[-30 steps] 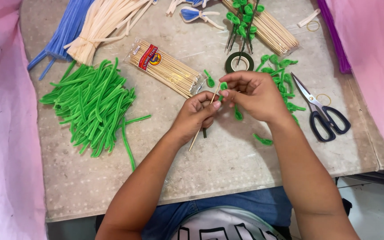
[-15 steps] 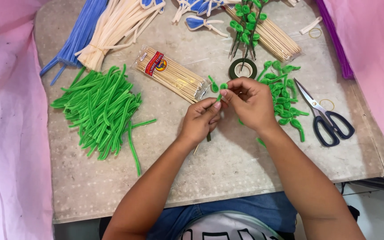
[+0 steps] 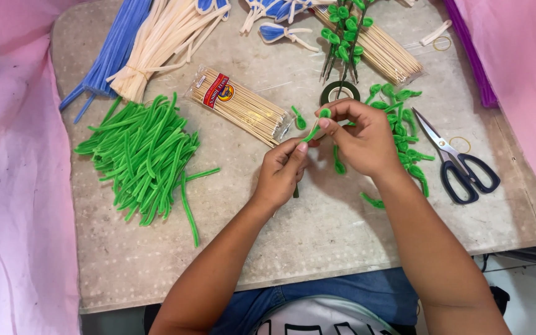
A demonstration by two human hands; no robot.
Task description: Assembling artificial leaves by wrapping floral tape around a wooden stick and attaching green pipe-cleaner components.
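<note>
Hands (image 3: 324,149) together above the counter (image 3: 317,229), I pinch a green leaf (image 3: 312,131) against a stick (image 3: 297,186); binding it next needs tape (image 3: 340,93).

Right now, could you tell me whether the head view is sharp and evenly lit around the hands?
Head view: soft, even light, no glare; faint shadows under the left hand and right hand; the green looped piece they pinch is sharp; scissors crisp too; the table edges bow slightly.
</note>
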